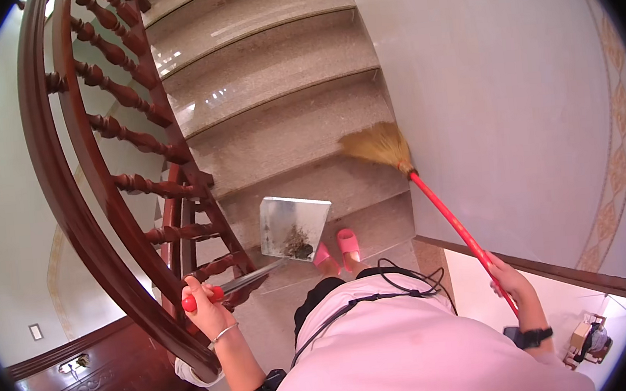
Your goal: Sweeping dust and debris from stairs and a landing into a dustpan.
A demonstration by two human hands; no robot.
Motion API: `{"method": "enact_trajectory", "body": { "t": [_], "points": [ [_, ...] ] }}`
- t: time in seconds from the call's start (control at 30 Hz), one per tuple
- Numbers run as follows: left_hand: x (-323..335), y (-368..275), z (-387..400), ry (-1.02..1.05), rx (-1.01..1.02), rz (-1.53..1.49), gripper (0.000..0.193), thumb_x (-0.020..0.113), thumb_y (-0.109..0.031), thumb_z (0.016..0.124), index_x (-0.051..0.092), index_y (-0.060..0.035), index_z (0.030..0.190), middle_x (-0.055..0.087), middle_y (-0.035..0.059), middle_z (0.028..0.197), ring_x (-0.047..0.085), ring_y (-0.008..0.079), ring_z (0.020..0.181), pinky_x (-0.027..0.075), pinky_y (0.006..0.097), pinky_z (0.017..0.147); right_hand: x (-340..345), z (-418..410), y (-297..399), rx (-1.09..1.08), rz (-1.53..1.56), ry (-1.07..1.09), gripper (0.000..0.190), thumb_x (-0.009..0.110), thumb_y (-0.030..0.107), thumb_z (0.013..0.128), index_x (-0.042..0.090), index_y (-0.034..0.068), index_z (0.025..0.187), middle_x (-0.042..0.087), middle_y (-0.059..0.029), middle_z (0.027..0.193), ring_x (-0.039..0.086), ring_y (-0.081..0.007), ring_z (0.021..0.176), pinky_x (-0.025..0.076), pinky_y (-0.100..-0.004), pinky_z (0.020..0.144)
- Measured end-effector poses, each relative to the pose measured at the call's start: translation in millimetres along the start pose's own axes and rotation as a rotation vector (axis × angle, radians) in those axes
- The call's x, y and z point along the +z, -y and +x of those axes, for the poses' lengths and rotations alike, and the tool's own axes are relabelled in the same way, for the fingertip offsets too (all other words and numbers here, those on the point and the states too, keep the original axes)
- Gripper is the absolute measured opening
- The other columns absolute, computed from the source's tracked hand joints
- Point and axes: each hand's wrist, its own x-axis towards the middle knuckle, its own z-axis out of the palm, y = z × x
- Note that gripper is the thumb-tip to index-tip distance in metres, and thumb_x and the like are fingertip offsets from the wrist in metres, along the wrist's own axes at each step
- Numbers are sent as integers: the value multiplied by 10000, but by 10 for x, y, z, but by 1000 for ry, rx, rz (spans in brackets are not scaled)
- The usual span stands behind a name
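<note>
My left hand (206, 304) is closed round the red handle end of a metal dustpan (286, 212), whose shaft runs right to the pan. Dark dust and fluffy debris (297, 242) lie in the pan, which is beside my pink slippers (347, 241). My right hand (507, 279) grips the red stick of a straw broom (381, 145). The broom's bristles fan out over a stair at the wall side, up and to the right of the dustpan. Whether they touch the stair I cannot tell.
Stone stairs (282, 103) rise ahead of me. A dark red wooden banister (109, 230) with turned balusters borders them on the left, and a pale wall (483, 97) on the right. A carved wooden door (106, 381) stands at lower left. Black cables hang across my waist.
</note>
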Motion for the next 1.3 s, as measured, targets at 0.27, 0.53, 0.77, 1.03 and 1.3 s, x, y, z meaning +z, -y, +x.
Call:
{"method": "enact_trajectory", "body": {
  "t": [0.27, 0.53, 0.77, 1.03, 1.3],
  "points": [
    [-288, 164, 25, -11, 31, 12, 333, 554, -217, 785, 363, -106, 535, 379, -13, 496, 395, 85, 509, 321, 210, 505, -261, -642, 266, 137, -214, -22, 411, 382, 244, 853, 290, 214, 1253, 396, 14, 525, 377, -58, 414, 328, -184, 360],
    [-660, 182, -324, -80, 36, -1, 312, 531, -164, 797, 360, -104, 543, 365, -18, 506, 377, 81, 516, 345, 229, 611, -105, -50, 708, 23, -404, 76, 403, 396, 270, 848, 323, 205, 1239, 392, 20, 543, 388, -64, 449, 336, -197, 381],
    [-1030, 245, -719, -231, 37, -9, 277, 500, -111, 808, 351, -104, 574, 351, -16, 505, 373, 85, 526, 345, 241, 635, 415, 399, 1639, -125, -686, 271, 392, 368, 287, 861, 313, 228, 1244, 374, 29, 566, 384, -61, 484, 348, -198, 433],
    [-1218, 360, -1117, -374, 14, -28, 277, 536, -84, 777, 358, -109, 566, 354, -5, 506, 391, 99, 544, 342, 252, 626, 1716, 1712, 1776, -806, -1186, 169, 371, 394, 359, 820, 382, 292, 1185, 567, -121, 902, 555, -260, 767, 436, -340, 662],
    [-1517, 483, -1182, -389, -19, -42, 302, 531, -104, 781, 348, -109, 541, 355, -6, 498, 388, 107, 542, 339, 259, 620, 1157, 1766, 1272, -688, -1217, 32, 371, 397, 342, 814, 360, 336, 1182, 544, -141, 965, 515, -318, 881, 409, -378, 741]
  ]
}}
